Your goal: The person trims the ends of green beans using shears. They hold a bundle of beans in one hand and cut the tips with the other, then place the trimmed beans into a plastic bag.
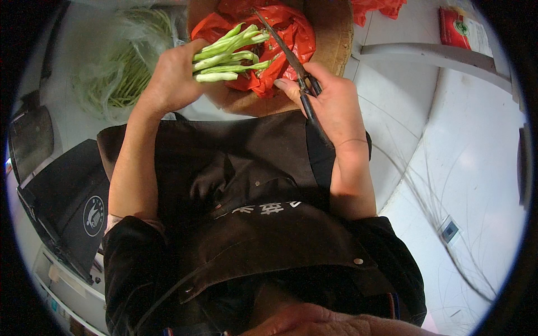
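My left hand (176, 75) grips a bunch of pale green long beans (229, 52), whose ends stick out to the right at uneven lengths. In my right hand (336, 101) is a pair of dark metal scissors (290, 54) with black-covered handles. The blades lie close together and point up and to the left, just right of the bean ends. Beneath both is a red plastic bag (298, 31) with small green bits on it, lining a cardboard box (334, 40). My left fingertips are hidden behind the beans.
A clear plastic bag (98, 90) full of long beans (130, 71) lies on the left. A black insulated bag (67, 201) with a printed logo stands by my left arm. To the right are a white wall (475, 168) and a red-and-white packet (462, 29).
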A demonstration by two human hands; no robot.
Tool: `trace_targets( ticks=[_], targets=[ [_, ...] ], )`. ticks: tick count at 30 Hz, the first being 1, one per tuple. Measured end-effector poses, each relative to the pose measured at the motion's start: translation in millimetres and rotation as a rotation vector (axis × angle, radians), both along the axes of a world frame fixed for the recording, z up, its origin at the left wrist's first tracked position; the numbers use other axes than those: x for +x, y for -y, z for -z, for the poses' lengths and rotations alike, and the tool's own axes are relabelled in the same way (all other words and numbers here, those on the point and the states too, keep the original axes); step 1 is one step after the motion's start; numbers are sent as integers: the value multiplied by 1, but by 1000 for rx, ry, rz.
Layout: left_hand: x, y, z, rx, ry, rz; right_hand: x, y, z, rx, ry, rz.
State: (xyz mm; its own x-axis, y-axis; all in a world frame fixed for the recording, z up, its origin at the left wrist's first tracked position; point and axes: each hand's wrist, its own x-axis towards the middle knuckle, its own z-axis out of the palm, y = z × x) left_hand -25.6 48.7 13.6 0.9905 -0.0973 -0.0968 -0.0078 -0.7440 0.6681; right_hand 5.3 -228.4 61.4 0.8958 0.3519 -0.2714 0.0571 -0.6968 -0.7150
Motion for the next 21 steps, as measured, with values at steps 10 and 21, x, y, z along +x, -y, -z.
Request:
trace_targets(
  ticks=[10,21],
  targets=[
    [-1,-2,2,299,120,-84,0,4,3,47,74,-106],
    [0,2,-1,440,226,-142,0,3,-1,-25,-49,-141]
  ],
)
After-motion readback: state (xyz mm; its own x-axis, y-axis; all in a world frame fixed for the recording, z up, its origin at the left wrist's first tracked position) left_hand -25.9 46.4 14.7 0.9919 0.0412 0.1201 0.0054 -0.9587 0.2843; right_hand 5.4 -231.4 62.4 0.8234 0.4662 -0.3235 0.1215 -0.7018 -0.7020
